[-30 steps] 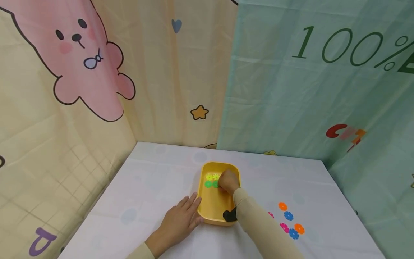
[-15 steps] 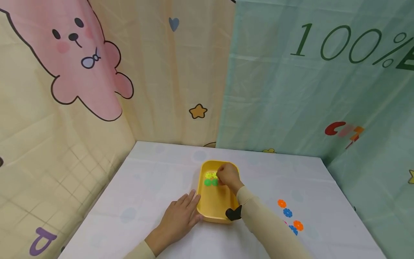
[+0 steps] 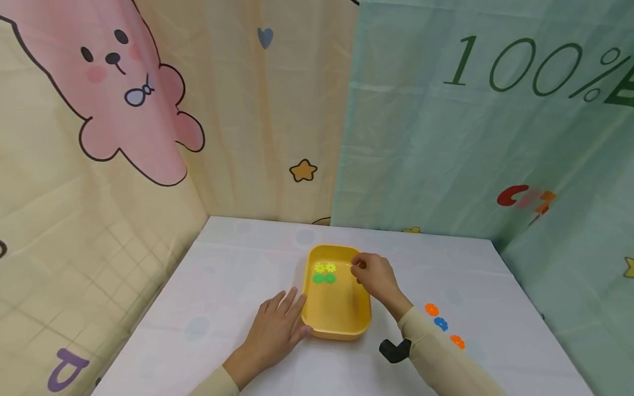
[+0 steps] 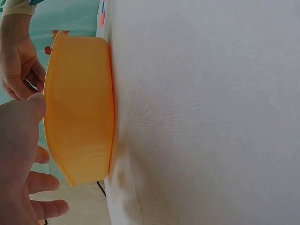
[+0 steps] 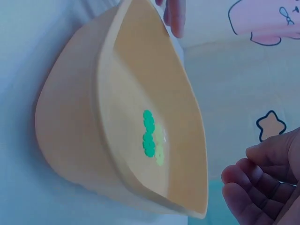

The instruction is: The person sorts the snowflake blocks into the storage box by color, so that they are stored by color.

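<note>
A yellow rectangular tray stands on the white tabletop. Inside, toward its far left, lie two yellow flower-shaped discs and two green ones in two rows. My left hand lies at the tray's left side with fingers spread, the fingertips against or very near the wall. Over the tray's right rim hovers my right hand. In the right wrist view its fingers are loosely bent, and nothing shows between them.
To the right on the table are orange and blue flower discs, partly behind the right sleeve. A black strap end hangs from that forearm. Printed curtains close off the back and sides.
My right hand has risen out of the tray and moved right, uncovering the yellow and green discs and the tray's right wall. The right sleeve covers more loose discs. My left hand stays put.
</note>
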{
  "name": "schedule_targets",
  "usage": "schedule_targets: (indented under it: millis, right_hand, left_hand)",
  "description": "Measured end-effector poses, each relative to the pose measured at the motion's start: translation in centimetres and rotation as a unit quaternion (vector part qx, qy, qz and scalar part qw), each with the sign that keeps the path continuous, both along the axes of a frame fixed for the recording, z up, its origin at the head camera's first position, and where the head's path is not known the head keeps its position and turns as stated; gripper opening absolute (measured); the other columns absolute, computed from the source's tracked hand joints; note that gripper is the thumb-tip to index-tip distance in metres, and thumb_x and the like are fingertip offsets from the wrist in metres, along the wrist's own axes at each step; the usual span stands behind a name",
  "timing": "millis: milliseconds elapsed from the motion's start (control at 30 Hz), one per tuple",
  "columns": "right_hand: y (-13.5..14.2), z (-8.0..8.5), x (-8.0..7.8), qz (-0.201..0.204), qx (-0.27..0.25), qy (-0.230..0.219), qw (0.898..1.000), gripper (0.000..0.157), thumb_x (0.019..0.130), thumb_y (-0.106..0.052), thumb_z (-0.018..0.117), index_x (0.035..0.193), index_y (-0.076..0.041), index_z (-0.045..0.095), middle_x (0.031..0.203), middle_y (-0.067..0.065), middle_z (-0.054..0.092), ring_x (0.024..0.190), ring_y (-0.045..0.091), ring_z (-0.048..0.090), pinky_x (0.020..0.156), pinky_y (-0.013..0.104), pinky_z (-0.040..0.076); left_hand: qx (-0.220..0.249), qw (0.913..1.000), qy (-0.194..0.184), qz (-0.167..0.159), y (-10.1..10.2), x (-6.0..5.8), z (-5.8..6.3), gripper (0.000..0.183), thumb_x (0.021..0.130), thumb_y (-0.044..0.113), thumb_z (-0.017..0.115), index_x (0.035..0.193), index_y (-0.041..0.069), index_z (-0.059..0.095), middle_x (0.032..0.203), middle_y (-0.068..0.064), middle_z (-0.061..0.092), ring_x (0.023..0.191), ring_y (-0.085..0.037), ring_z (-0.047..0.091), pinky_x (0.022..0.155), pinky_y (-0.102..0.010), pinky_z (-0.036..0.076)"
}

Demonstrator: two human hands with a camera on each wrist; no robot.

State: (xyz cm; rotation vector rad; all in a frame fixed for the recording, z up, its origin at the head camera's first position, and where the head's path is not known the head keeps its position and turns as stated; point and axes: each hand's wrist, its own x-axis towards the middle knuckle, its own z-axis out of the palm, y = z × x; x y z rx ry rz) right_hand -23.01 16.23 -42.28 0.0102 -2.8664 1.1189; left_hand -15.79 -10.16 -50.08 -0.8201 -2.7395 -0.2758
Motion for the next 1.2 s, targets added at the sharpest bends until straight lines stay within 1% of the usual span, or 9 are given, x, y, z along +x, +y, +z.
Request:
schedule_targets:
  millis: [100,333,400,467,567,700,967,1100,1200]
  right_hand:
    - [1.2,0.3,0.9,-0.001,0.007,0.006,1.000,0.015,0.093,-0.011,0.067,0.105,-0.003,0.073,0.077,0.001,0.067,0.065,0.015,0.060,0.062,0.029,0.055]
    - [3.9,1.1,3.0,-0.002,0.021,0.026,0.999,0.019,0.093,-0.010,0.066,0.110,-0.005,0.074,0.088,0.002,0.070,0.071,0.015,0.061,0.067,0.031,0.056]
    - [4.9,1.0,3.5,-0.001,0.014,0.029,0.999,0.018,0.094,-0.010,0.066,0.109,-0.005,0.074,0.089,0.002,0.070,0.073,0.017,0.062,0.068,0.031,0.056]
    - [6.1,0.8,4.0,-0.003,-0.002,0.022,1.000,0.018,0.095,-0.010,0.066,0.111,-0.005,0.073,0.092,0.003,0.070,0.076,0.018,0.064,0.069,0.032,0.057]
    - [7.9,0.3,4.6,-0.017,-0.027,-0.002,0.999,0.020,0.097,-0.013,0.065,0.115,-0.005,0.071,0.095,0.004,0.069,0.079,0.020,0.065,0.073,0.034,0.059]
    - [10.3,-0.3,5.4,-0.038,-0.032,-0.014,0.999,0.024,0.099,-0.017,0.065,0.119,-0.005,0.069,0.101,0.007,0.069,0.082,0.019,0.066,0.074,0.035,0.059]
    - [13.8,-1.1,7.1,-0.051,-0.004,-0.037,0.998,0.035,0.100,-0.024,0.064,0.126,-0.001,0.065,0.111,0.011,0.068,0.097,0.027,0.065,0.077,0.037,0.060]
    - [15.1,-1.7,7.5,-0.047,0.025,-0.043,0.998,0.042,0.100,-0.028,0.065,0.129,0.003,0.062,0.111,0.013,0.068,0.100,0.029,0.065,0.079,0.040,0.061]
    - [16.0,-2.3,7.8,-0.050,0.043,-0.046,0.997,0.044,0.100,-0.027,0.065,0.130,0.005,0.061,0.112,0.015,0.067,0.102,0.033,0.064,0.080,0.042,0.061]
  left_hand:
    - [-0.006,1.0000,0.000,0.002,0.2,0.0,0.1,0.070,0.101,0.060,0.050,0.150,0.011,0.051,0.155,-0.015,0.048,0.139,-0.041,0.046,0.106,-0.061,0.041]
    - [-0.010,0.9999,-0.003,0.006,0.3,-0.2,0.0,0.073,0.101,0.063,0.048,0.150,0.010,0.050,0.156,-0.016,0.046,0.142,-0.042,0.042,0.109,-0.063,0.038]
    - [-0.012,0.9999,-0.001,0.006,0.2,-0.2,0.0,0.073,0.101,0.062,0.047,0.151,0.010,0.050,0.157,-0.016,0.046,0.143,-0.043,0.041,0.110,-0.063,0.037]
    - [-0.012,0.9999,-0.001,0.006,0.2,-0.2,0.0,0.072,0.101,0.062,0.048,0.151,0.009,0.050,0.156,-0.016,0.046,0.143,-0.043,0.041,0.110,-0.064,0.037]
    - [-0.013,0.9999,-0.006,0.008,0.1,-0.2,0.1,0.072,0.101,0.061,0.048,0.151,0.009,0.050,0.156,-0.017,0.046,0.143,-0.043,0.041,0.110,-0.064,0.037]
    - [-0.015,0.9998,-0.010,0.010,0.0,-0.2,0.0,0.072,0.102,0.061,0.047,0.151,0.009,0.049,0.156,-0.017,0.046,0.143,-0.044,0.041,0.110,-0.064,0.037]
    - [-0.012,0.9998,-0.014,0.012,0.0,-0.2,-0.3,0.072,0.102,0.061,0.047,0.150,0.009,0.050,0.156,-0.017,0.047,0.143,-0.045,0.041,0.110,-0.065,0.036]
    - [-0.012,0.9997,-0.017,0.013,0.1,-0.3,-0.3,0.072,0.102,0.061,0.047,0.151,0.009,0.049,0.156,-0.016,0.047,0.143,-0.045,0.041,0.111,-0.065,0.036]
    - [-0.009,0.9997,-0.018,0.013,0.1,-0.3,-0.3,0.072,0.102,0.061,0.048,0.151,0.009,0.050,0.155,-0.016,0.047,0.143,-0.044,0.041,0.111,-0.065,0.035]
